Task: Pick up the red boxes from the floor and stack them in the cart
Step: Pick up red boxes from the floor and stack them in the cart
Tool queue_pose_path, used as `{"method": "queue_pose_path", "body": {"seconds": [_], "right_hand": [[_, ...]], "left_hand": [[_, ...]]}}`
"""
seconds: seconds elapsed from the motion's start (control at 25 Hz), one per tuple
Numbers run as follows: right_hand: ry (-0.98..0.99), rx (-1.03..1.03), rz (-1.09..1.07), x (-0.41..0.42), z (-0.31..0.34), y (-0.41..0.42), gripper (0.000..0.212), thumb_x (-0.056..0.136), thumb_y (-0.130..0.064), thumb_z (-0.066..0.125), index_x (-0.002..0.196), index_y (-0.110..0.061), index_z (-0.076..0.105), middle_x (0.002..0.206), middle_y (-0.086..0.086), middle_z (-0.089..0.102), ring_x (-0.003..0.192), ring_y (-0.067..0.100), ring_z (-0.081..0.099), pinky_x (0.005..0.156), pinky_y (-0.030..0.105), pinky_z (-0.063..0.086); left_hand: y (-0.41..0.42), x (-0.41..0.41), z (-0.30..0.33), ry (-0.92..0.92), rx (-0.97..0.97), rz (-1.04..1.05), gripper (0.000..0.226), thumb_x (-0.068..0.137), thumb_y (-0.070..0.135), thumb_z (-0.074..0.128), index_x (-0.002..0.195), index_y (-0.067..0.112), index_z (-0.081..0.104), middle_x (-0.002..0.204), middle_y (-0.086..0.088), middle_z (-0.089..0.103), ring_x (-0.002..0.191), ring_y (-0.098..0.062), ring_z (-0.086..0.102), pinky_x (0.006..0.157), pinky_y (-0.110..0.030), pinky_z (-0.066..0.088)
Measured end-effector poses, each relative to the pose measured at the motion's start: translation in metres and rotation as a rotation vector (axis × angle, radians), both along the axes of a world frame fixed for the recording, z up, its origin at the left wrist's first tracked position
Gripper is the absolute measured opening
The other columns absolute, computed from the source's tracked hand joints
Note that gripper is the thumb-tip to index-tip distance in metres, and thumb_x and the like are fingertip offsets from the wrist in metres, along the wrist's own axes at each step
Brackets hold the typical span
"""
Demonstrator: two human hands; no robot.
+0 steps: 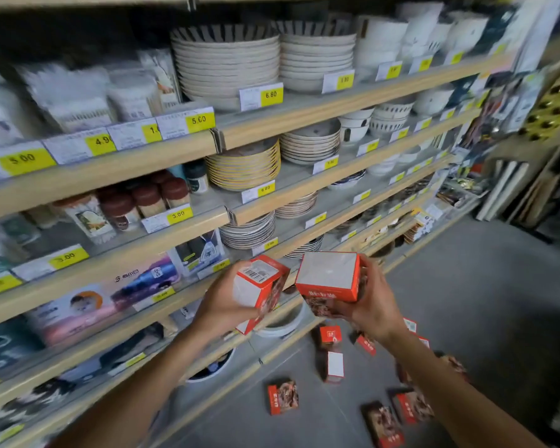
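Note:
My left hand (222, 303) grips a red and white box (260, 286) with a barcode on its top. Just to its right, my right hand (374, 305) grips a second red box (328, 276) with its pale face turned up. Both boxes are held at chest height in front of the shelves, close together but apart. Several more red boxes lie scattered on the grey floor below, among them one (282, 397) lying flat, one (334, 367) standing with a white face, and one (330, 336) near the shelf base. No cart is in view.
A long shelf unit (162, 153) fills the left and centre, stacked with plates, bowls and packets behind yellow price tags. White bowls (280, 321) sit on its lowest level near the floor boxes. Grey floor (485, 286) stretches to the right toward leaning boards.

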State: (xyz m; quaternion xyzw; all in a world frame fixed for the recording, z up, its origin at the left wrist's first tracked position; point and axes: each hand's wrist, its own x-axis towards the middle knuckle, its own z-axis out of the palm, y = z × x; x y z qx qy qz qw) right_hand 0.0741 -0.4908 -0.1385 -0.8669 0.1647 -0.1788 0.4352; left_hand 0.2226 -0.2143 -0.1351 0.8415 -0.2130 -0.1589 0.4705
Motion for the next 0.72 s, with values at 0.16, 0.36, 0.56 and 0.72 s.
{"method": "queue_pose_path", "body": {"seconds": [0.16,0.36,0.56,0.72], "right_hand": [[-0.083,0.049,0.091,0.017,0.034,0.035,0.105,0.057,-0.033,0.100,0.140,-0.037,0.036,0.132,-0.020,0.050,0.118,-0.009,0.053,0.095,0.022,0.049],[-0.103,0.182,0.305,0.050,0.045,0.078,0.102,0.057,-0.017,0.100,0.138,-0.033,0.041,0.125,-0.022,0.057,0.114,-0.010,0.056,0.091,0.021,0.054],[-0.145,0.207,0.650,0.080,0.055,0.141,0.097,0.063,-0.018,0.097,0.139,-0.026,0.038,0.124,-0.027,0.049,0.108,-0.027,0.048,0.082,-0.002,0.039],[-0.146,0.172,0.927,0.089,0.058,0.218,0.095,0.065,-0.024,0.097,0.141,-0.020,0.040,0.126,-0.018,0.051,0.115,-0.019,0.049,0.087,-0.001,0.038]], "left_hand": [[0.047,-0.005,0.027,-0.027,-0.019,0.052,0.100,0.047,0.026,0.091,0.134,0.042,0.046,0.122,0.015,0.061,0.118,-0.006,0.057,0.095,-0.037,0.055],[0.109,-0.032,0.051,-0.087,0.016,0.243,0.098,0.048,0.031,0.093,0.132,0.048,0.045,0.125,0.019,0.062,0.117,-0.002,0.059,0.098,-0.039,0.055],[0.181,-0.098,0.070,-0.141,0.033,0.616,0.094,0.046,0.027,0.093,0.129,0.038,0.052,0.118,0.018,0.066,0.110,-0.001,0.062,0.097,-0.032,0.052],[0.244,-0.179,0.075,-0.130,0.039,0.879,0.092,0.051,-0.003,0.095,0.130,0.019,0.052,0.115,0.015,0.071,0.110,0.000,0.064,0.093,-0.020,0.051]]}}
